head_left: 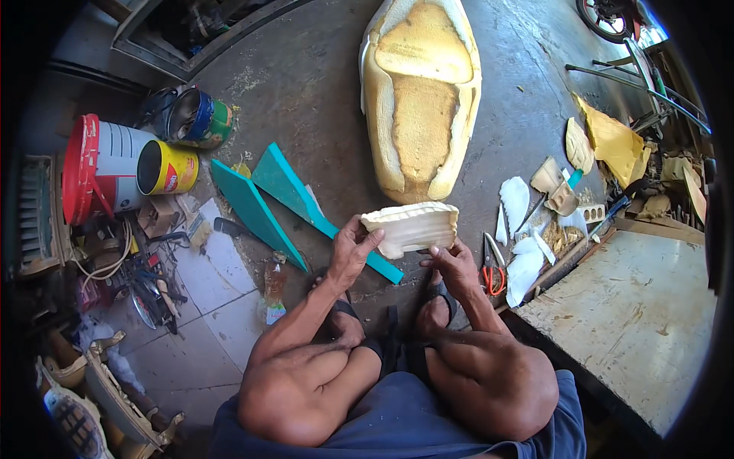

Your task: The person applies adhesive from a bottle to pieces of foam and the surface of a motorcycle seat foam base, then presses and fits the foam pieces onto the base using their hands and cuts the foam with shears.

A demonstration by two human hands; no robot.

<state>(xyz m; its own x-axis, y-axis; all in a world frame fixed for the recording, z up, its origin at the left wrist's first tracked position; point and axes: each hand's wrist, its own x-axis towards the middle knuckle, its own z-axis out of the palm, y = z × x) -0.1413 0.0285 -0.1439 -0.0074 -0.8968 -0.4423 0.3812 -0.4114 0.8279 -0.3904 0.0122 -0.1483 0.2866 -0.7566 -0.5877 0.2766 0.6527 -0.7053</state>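
1. Far left: a white bucket (pixel 126 149) with a red rim stands beside a yellow can (pixel 182 168); a blue-and-green can (pixel 218 124) stands just beyond.
2. Left of centre: two teal panels (pixel 256 218), tapered in outline, lie on the floor (pixel 306 99), the right one reaching nearer the middle. A clear bottle (pixel 275 284) with brownish contents is nearer the person.
3. Left hand (pixel 350 251): closed in a pinch on the left edge of the cream piece, thumb on the near face and fingers curled behind.
4. Centre: the cream piece (pixel 413 228), pale and ridged with a wavy upper border, is suspended between the two hands, spanning the gap from one to the other, above the floor.
5. Far centre: a long, yellowish foam seat (pixel 424 115) lies beyond the cream piece, its narrow end toward the person.
6. Right hand (pixel 455 268): closed on the lower right corner of the cream piece, which extends leftward from its thumb.
7. Right: orange-handled scissors (pixel 489 270) lie near white scraps (pixel 524 268); farther off is a crumpled yellow sheet (pixel 615 141). A pale, worn board (pixel 627 321) occupies the near right.
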